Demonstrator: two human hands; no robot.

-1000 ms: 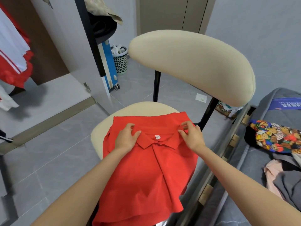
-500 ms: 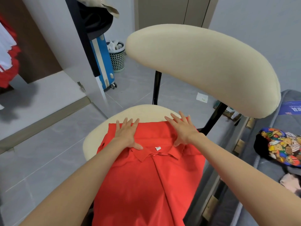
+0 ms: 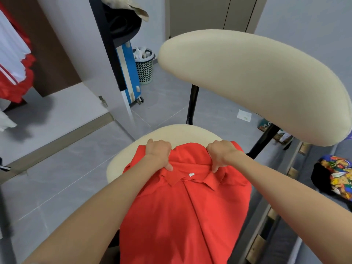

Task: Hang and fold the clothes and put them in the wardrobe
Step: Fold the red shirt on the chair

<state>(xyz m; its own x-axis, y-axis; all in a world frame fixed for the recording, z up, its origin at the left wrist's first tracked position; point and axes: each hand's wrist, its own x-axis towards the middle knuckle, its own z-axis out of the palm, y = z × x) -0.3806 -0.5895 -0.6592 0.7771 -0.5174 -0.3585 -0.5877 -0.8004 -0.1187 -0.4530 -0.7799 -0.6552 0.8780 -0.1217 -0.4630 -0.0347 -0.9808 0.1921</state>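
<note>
1. At 10 o'clock, a red-and-white garment (image 3: 14, 60) hangs in the open wardrobe (image 3: 57, 60).
2. At 11 o'clock, a blue suitcase (image 3: 128, 73) stands on the floor (image 3: 47, 183) against the wardrobe's side. A basket (image 3: 144, 68) stands just beside it, toward 12 o'clock.
3. The chair (image 3: 122, 164) occupies the centre, with its seat at 6 o'clock and its padded backrest running from 12 to 3 o'clock.
4. The red shirt (image 3: 181, 216) lies front up on the seat. Its collar (image 3: 190, 178) sits near the seat's middle, and its body hangs over the near edge toward 6 o'clock. A small white label (image 3: 191, 174) shows inside the collar.
5. The left hand (image 3: 159, 152) grasps the shirt's top edge at 11 o'clock of the collar. The fingers curl over the fabric and the thumb presses down just beside the collar.
6. The right hand (image 3: 221, 153) grasps the same edge at 1 o'clock of the collar. The fingers are curled and the thumb points down onto the cloth.
7. The fabric between the two hands is bunched into a ridge.
8. A paper (image 3: 244, 115) lies on the floor under the backrest.
9. At 3 o'clock is the bed (image 3: 329, 154), with a printed garment (image 3: 341, 178) lying on it.
</note>
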